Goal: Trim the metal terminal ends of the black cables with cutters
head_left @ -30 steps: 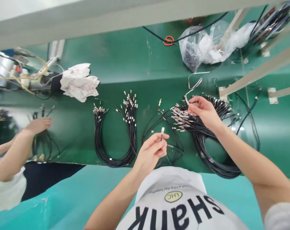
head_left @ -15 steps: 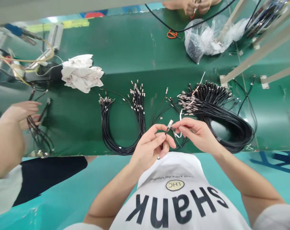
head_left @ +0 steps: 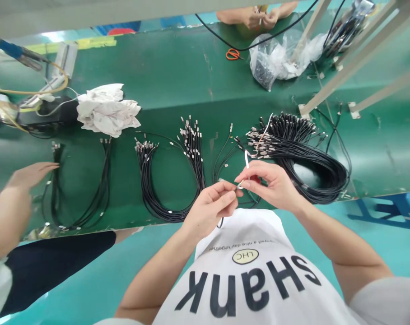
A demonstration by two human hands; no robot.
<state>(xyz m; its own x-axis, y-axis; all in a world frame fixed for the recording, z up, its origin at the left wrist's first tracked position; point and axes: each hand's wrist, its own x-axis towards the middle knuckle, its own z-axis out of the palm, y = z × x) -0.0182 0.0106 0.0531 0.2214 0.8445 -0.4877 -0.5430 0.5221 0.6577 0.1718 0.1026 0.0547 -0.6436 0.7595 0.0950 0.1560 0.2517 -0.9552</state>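
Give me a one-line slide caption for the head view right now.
Left hand and right hand meet at a small pale tip, black cables bundled on the green bench.

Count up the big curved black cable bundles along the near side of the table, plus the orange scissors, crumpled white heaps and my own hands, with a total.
Black cable bundles: 3
Orange scissors: 1
Crumpled white heap: 1
Your hands (left hand, right hand): 2
Total: 7

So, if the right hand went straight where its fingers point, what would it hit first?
Most likely the left hand, its fingertips just ahead of the right hand by a small pale piece, though depth is unclear.
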